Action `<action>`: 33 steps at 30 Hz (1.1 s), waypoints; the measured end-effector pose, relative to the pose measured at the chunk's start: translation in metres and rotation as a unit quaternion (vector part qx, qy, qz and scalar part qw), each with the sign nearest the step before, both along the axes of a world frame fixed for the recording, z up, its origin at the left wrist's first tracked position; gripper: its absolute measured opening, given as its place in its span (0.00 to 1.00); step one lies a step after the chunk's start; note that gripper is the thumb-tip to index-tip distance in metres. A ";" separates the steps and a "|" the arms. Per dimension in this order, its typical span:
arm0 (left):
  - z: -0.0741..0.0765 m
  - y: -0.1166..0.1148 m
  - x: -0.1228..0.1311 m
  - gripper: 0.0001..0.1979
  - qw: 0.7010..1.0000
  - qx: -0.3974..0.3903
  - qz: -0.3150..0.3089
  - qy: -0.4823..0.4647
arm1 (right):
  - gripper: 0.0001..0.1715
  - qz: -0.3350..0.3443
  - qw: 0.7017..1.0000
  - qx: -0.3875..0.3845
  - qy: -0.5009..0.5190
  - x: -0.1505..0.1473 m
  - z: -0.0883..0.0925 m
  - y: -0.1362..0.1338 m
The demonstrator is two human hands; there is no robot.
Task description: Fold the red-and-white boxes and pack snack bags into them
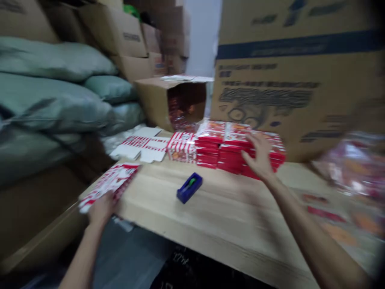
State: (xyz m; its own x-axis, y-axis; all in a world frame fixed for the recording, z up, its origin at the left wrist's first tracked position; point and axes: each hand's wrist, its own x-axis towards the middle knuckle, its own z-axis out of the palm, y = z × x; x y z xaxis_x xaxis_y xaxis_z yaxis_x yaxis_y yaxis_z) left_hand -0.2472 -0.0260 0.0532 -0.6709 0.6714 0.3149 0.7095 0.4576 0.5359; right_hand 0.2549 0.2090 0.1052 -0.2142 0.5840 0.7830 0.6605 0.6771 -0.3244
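Note:
My left hand (103, 208) is closed on the near end of a red-and-white striped carton (116, 176) at the table's left edge. My right hand (259, 154) is open, thumb and fingers spread, over the right part of the stacked red packets (209, 146). Blur hides whether its fingertips touch them. A red-and-white printed box (182, 146) stands against the left end of the stacks. Between my hands, a blue tape dispenser (189, 187) with a green roll lies on the table.
Flat white-and-red carton blanks (144, 145) lie at the table's back left. Behind, an open cardboard box (153, 100) holds shiny red packets. A tall cardboard box (270, 80) walls the back right. Clear plastic bags (355, 168) sit at right; green sacks (51, 100) are piled left.

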 end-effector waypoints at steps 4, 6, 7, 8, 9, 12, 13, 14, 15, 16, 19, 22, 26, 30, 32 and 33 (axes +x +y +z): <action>-0.002 -0.019 -0.022 0.19 0.990 -0.004 0.140 0.031 | 0.19 0.021 0.994 -0.047 0.092 -0.005 -0.021 -0.077; 0.008 -0.024 -0.014 0.22 0.986 0.102 0.130 -0.009 | 0.16 0.028 0.978 -0.135 0.159 -0.010 -0.039 -0.121; 0.014 -0.026 -0.003 0.22 0.979 0.167 0.094 -0.068 | 0.17 0.035 0.961 -0.195 0.193 -0.015 -0.048 -0.142; 0.020 -0.027 0.015 0.23 0.962 0.222 0.039 -0.152 | 0.20 0.044 0.936 -0.269 0.225 -0.023 -0.056 -0.161; 0.023 -0.027 0.037 0.23 0.933 0.251 -0.023 -0.255 | 0.24 0.054 0.902 -0.340 0.260 -0.032 -0.062 -0.177; 0.017 -0.033 0.117 0.22 0.814 0.180 -0.190 -0.518 | 0.36 0.144 0.782 -0.498 0.346 -0.062 -0.070 -0.211; 0.009 -0.036 0.144 0.22 0.779 0.149 -0.220 -0.568 | 0.36 0.180 0.739 -0.526 0.381 -0.071 -0.070 -0.218; -0.001 -0.040 0.168 0.22 0.748 0.113 -0.249 -0.605 | 0.36 0.208 0.700 -0.541 0.416 -0.078 -0.069 -0.224; -0.011 -0.043 0.188 0.22 0.726 0.081 -0.274 -0.626 | 0.35 0.222 0.671 -0.546 0.449 -0.083 -0.068 -0.228; -0.021 -0.046 0.204 0.23 0.715 0.053 -0.295 -0.632 | 0.33 0.222 0.652 -0.546 0.478 -0.085 -0.068 -0.232; -0.036 -0.042 0.229 0.22 0.789 0.051 -0.333 -0.513 | 0.28 0.184 0.657 -0.537 0.495 -0.076 -0.068 -0.243; -0.023 -0.029 0.235 0.25 0.887 0.119 -0.375 -0.242 | 0.27 0.149 0.737 -0.527 0.396 -0.055 -0.077 -0.256; 0.003 -0.018 0.243 0.23 0.879 0.093 -0.465 -0.049 | 0.28 0.090 0.802 -0.512 0.294 -0.031 -0.103 -0.275; 0.006 -0.016 0.254 0.20 0.870 0.041 -0.484 -0.079 | 0.29 0.036 0.772 -0.548 0.320 -0.021 -0.129 -0.288; 0.003 -0.020 0.258 0.18 0.857 0.067 -0.500 -0.103 | 0.27 0.039 0.730 -0.588 0.345 -0.020 -0.133 -0.291; 0.001 -0.022 0.258 0.18 0.852 0.092 -0.504 -0.112 | 0.27 0.040 0.709 -0.606 0.358 -0.021 -0.132 -0.292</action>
